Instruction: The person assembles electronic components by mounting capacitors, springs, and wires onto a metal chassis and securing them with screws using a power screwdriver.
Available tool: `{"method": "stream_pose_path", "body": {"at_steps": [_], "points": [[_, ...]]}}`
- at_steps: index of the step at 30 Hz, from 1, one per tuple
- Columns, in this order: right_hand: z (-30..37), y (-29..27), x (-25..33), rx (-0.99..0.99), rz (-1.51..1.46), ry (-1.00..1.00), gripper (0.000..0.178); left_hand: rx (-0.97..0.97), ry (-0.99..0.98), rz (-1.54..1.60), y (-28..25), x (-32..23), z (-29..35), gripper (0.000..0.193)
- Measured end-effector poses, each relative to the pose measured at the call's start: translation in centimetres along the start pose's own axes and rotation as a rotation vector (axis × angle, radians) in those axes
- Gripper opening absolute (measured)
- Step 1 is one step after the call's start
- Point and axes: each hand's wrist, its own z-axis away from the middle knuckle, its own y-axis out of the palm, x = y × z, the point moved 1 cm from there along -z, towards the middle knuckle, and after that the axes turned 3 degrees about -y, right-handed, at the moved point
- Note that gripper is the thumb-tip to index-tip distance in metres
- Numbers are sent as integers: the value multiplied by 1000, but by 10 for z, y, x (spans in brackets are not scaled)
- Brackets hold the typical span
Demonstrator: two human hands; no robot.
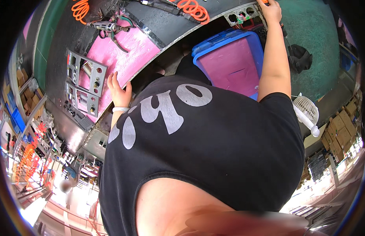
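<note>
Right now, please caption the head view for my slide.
Left hand near grey panels; right hand beyond blue bin.

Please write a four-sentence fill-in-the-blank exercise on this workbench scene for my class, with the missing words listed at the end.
1. The left hand has a ____ band at its wrist.
2. Near it lie ____ knobbed grey panels.
3. The bin has ____ rims.
4. The white fan is on the person's ____ side.

Missing words: white; two; blue; right.

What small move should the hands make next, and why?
Probably draw the right hand back toward the two gray panels: it reaches to the picture's top edge, far from them, while the left hand, open, is close beside them.
</note>
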Motion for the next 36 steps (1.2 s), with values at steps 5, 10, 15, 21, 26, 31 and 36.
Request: {"method": "stream_pose_path", "body": {"at_steps": [5,10,15,21,26,31,36], "points": [[16,-10,-10,-101,317,-197,53,-6,-25,-28,2,5,5,60],[14,-4,-62,118,429,-70,63,15,21,10,8,20,4,57],[28,-18,-49,180,4,170,63,40,19,25,1,25,-1,56],[117,-50,4,629,-1579,656,47,-7,1,117,-2,62,11,54],[190,-84,99,756,-1637,566,56,-22,-22,264,-13,105,22,51],[236,-108,207,598,-1747,194,60,-59,21,396,-31,182,38,44],[284,-162,343,333,-1567,-273,74,74,-238,734,-30,263,59,38]]}}
